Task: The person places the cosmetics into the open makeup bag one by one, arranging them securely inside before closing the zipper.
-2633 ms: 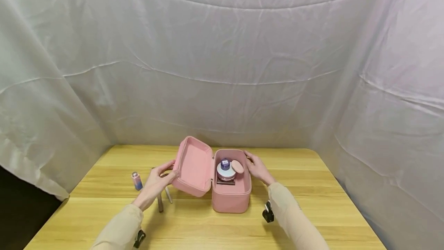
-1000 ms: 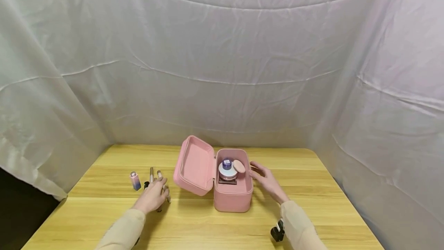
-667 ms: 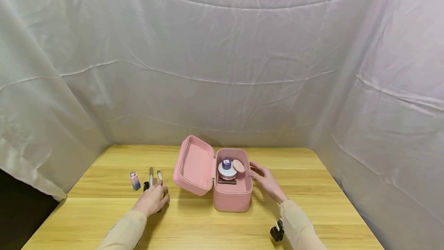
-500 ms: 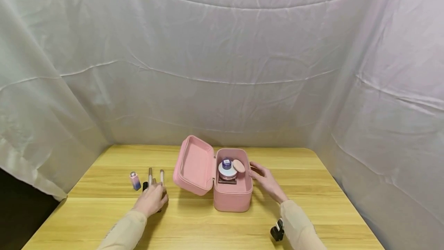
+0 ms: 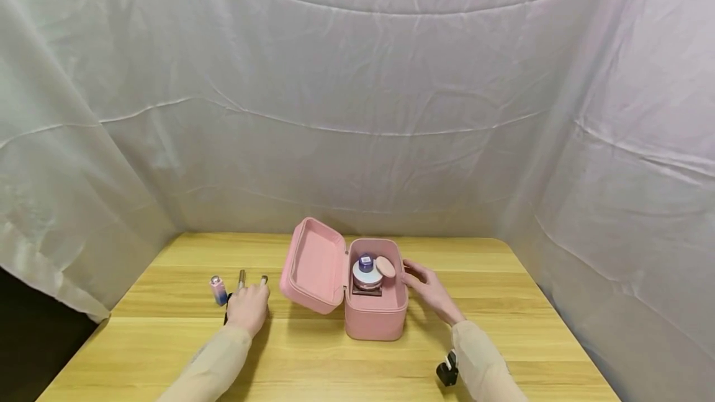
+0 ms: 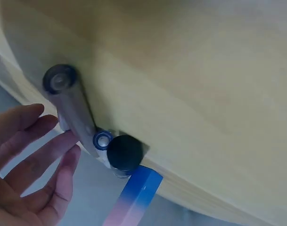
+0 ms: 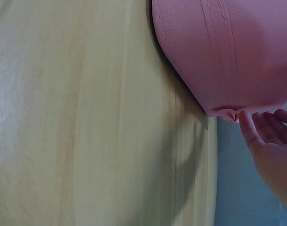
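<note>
My left hand [image 5: 248, 309] is over several slim tubes on the table, left of the case. In the left wrist view its fingers [image 6: 37, 165] are loosely bent, with fingertips beside a grey-brown tube [image 6: 76, 110]; contact is unclear. Near that tube are a small blue-and-white end [image 6: 103, 140], a black round cap [image 6: 125, 153] and a pink-and-blue tube [image 6: 139, 190]. A pink cosmetic case [image 5: 376, 326] stands with its lid [image 5: 317, 265] swung leftward. My right hand [image 5: 432, 295] rests its extended fingertips at the case's right side.
Inside the case are a round white-topped container [image 5: 364, 278], a purple jar [image 5: 365, 263], a pink powder puff [image 5: 385, 267] and a dark flat item [image 5: 366, 292]. A grey curtain [image 5: 357, 141] hangs behind the wooden table [image 5: 335, 368].
My left hand has left the lid, gone to the tubes and moved farther forward over them. One slim tube has shifted slightly. My right hand has drawn back a little along the case's side.
</note>
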The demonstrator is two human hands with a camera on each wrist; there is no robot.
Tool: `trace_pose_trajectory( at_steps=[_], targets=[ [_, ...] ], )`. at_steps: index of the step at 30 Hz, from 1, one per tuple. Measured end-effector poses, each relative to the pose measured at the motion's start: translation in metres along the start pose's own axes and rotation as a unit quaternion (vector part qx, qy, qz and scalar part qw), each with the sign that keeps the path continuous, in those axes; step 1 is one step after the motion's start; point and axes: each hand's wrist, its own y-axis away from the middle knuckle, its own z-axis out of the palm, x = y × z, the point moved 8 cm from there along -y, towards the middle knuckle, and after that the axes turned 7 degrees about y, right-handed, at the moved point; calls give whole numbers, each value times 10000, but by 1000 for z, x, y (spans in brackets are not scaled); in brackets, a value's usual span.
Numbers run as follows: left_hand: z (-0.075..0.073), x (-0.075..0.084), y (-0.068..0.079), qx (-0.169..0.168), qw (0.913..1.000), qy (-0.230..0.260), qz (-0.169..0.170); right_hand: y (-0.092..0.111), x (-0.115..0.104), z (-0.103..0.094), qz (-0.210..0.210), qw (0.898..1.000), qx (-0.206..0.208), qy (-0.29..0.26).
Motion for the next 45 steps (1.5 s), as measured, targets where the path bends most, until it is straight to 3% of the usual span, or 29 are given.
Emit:
trace_pose_trajectory(
  at_steps=[11, 25, 35, 45],
  targets=[
    [10, -14, -15, -555, 9960, 260, -656, 0, 0, 0, -51, 9999, -5, 100],
    [3, -27, -17, -158, 9873, 1204, -1024, 1, -4, -2, -122, 9999, -12, -56],
    [-13, -32, -13, -126, 9641, 2266, -1379, 1, -2, -1, -34, 9998, -126, -165],
    [-36, -36, -17, -71, 9452, 2850, -1591, 1, -2, 0, -46, 9991, -234, -338]
  ],
)
